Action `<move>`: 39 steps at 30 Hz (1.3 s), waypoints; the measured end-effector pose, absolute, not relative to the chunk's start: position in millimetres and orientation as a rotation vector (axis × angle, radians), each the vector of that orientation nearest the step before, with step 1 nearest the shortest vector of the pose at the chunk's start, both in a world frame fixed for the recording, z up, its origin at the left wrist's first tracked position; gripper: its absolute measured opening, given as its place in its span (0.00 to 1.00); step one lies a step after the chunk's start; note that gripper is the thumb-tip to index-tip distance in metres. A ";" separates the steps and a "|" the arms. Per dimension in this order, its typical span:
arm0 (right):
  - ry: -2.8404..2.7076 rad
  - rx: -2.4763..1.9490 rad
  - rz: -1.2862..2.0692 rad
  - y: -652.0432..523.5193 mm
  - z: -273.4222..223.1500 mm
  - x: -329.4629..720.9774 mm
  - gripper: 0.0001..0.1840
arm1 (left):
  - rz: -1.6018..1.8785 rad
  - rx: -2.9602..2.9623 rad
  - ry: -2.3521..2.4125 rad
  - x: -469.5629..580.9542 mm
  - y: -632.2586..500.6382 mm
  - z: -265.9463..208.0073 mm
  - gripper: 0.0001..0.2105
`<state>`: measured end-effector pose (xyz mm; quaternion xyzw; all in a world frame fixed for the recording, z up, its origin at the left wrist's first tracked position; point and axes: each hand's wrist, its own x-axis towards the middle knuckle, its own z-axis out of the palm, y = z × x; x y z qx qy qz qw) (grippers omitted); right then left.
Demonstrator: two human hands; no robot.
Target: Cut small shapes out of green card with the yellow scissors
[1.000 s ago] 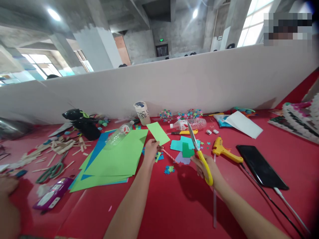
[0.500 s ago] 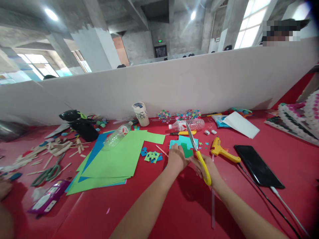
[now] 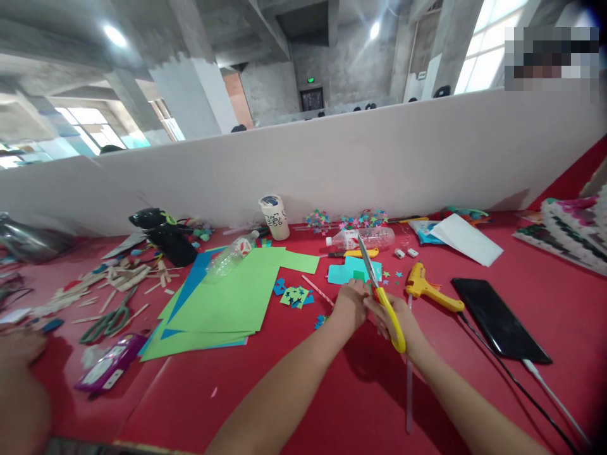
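My right hand (image 3: 396,319) holds yellow-handled scissors (image 3: 391,316), their blades pointing up and away over the table. Close beside it, my left hand (image 3: 351,302) has its fingers bent around a small dark green piece of paper (image 3: 359,275); part of that paper is hidden behind the fingers. The fingertips of both hands meet near it. Just beyond lies light blue paper (image 3: 339,273). Left of my left hand are a pink striped straw (image 3: 317,289), green and blue scraps with star-shaped holes (image 3: 294,296), and small blue stars (image 3: 320,321).
A yellow glue gun (image 3: 434,292) and a black phone (image 3: 500,319) lie right. Left are large green sheets (image 3: 227,297), green-handled scissors (image 3: 109,321), wooden sticks (image 3: 118,281) and a co-worker's hand (image 3: 23,347). Behind are plastic bottles (image 3: 379,238), a yellow cutter (image 3: 363,253) and a cup (image 3: 275,218).
My left hand has moved closer to my right fingers, and less of the dark green paper shows. Small blue stars have come into sight beside my left wrist. The view has shifted slightly left.
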<state>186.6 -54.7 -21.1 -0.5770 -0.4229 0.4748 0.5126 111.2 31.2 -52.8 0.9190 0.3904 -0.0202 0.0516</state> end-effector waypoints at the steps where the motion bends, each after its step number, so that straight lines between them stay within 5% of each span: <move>1: -1.014 -1.386 1.139 -54.5 -21.6 186.6 0.19 | -0.040 2.794 1.190 111.5 32.3 -53.1 0.08; 10: -0.941 -1.384 1.161 -50.4 -30.3 192.2 0.18 | 0.447 2.668 1.426 71.0 21.4 -16.9 0.16; 19: -0.924 -1.337 1.276 -51.7 -35.0 185.2 0.19 | 1.104 1.950 1.011 25.3 -10.6 -14.3 0.13; 30: -1.084 -1.299 1.404 -59.7 -30.0 182.6 0.13 | 0.870 1.171 0.791 20.9 -5.2 -32.7 0.02; 39: -1.043 -1.339 1.242 -57.1 -33.2 183.6 0.19 | 0.723 0.986 0.692 31.8 -15.9 -23.5 0.16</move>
